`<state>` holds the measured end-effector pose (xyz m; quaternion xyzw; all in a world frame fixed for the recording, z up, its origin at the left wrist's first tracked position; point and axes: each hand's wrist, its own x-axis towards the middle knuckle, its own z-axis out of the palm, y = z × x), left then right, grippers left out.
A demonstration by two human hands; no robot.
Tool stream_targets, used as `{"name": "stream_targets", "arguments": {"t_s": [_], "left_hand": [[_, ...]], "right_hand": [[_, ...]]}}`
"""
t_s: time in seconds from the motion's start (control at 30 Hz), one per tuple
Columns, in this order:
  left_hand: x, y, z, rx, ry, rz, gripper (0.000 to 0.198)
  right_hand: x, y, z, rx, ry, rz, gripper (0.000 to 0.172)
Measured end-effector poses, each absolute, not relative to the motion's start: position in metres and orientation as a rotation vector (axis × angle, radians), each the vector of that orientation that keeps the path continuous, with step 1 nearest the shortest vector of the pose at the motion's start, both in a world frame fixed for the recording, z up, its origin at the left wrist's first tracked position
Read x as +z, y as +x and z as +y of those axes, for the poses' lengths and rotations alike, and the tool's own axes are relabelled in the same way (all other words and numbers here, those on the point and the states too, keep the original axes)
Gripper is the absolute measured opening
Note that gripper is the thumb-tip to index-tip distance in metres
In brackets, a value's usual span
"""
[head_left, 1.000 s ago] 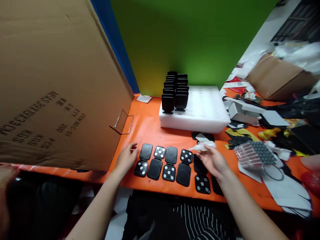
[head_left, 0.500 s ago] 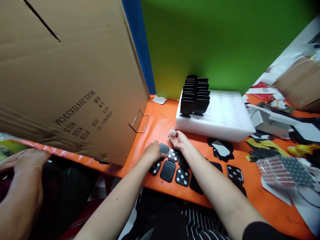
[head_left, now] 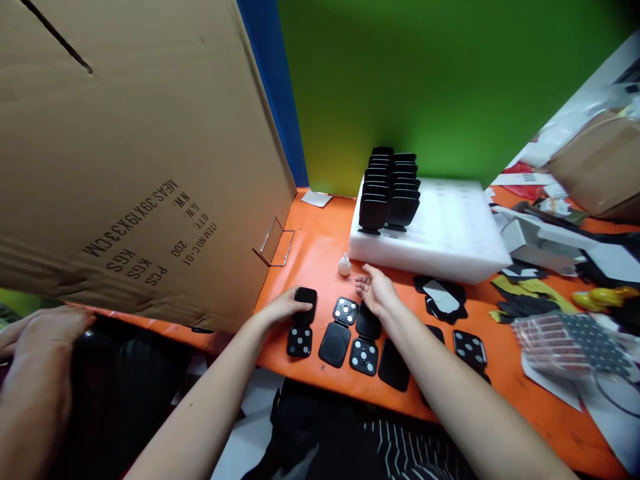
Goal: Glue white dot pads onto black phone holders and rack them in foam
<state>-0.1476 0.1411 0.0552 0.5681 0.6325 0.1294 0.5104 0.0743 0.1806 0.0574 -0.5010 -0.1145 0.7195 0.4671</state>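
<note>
Left hand (head_left: 281,307) pinches the black piece (head_left: 304,319), likely light, stiff, best held by its edges; right hand (head_left: 378,291) hovers empty!

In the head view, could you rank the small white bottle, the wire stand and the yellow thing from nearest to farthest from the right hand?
1. Small white bottle: just left of the right hand.
2. Wire stand: farther left, beside the carton.
3. Yellow thing: far over on the right side.
</note>
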Motion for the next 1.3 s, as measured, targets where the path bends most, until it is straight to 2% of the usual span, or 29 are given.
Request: {"name": "stream_targets", "arguments": {"t_s": [0.17, 0.3, 0.4, 0.5, 0.6, 0.7, 0.83, 0.97, 1.1, 1.17, 1.3], "left_hand": [[0.059, -0.141, 0.126, 0.465, 1.472, 1.802, 0.05], [0.062, -0.109, 0.095, 0.362, 1.836, 1.833, 0.035], [0.057, -0.08, 0.077, 0.187, 1.95, 1.76, 0.047], [0.053, -0.063, 0.075, 0.087, 1.858, 1.858, 0.059], [0.052, -0.06, 0.081, 0.072, 1.696, 1.904, 0.062], [0.05, -0.062, 0.085, 0.121, 1.624, 1.875, 0.052], [0.049, -0.072, 0.089, 0.228, 1.518, 1.748, 0.024], [0.064, -0.091, 0.085, 0.376, 1.352, 1.625, 0.038], [0.087, -0.103, 0.072, 0.784, 0.655, 1.064, 0.018], [0.093, -0.1, 0.066, 0.847, 0.413, 0.849, 0.011], [0.095, -0.088, 0.063, 0.842, 0.397, 0.877, 0.013]], "right_hand": [[0.063, 0.1, 0.132, 1.685, -1.284, -0.771, 0.017], [0.068, 0.103, 0.085, 2.004, -1.273, -0.771, 0.028], [0.072, 0.102, 0.057, 2.141, -1.277, -0.764, 0.033], [0.074, 0.107, 0.043, 2.082, -1.322, -0.825, 0.034], [0.074, 0.117, 0.04, 2.021, -1.34, -0.844, 0.037], [0.073, 0.126, 0.039, 2.002, -1.346, -0.85, 0.038], [0.07, 0.136, 0.035, 1.98, -1.29, -0.873, 0.036], [0.067, 0.138, 0.029, 1.956, -1.252, -0.888, 0.035], [0.067, 0.123, 0.024, 2.031, -1.196, -0.824, 0.037], [0.07, 0.111, 0.023, 2.087, -1.126, -0.819, 0.036], [0.081, 0.089, 0.024, 2.151, -0.984, -0.886, 0.036]]}}
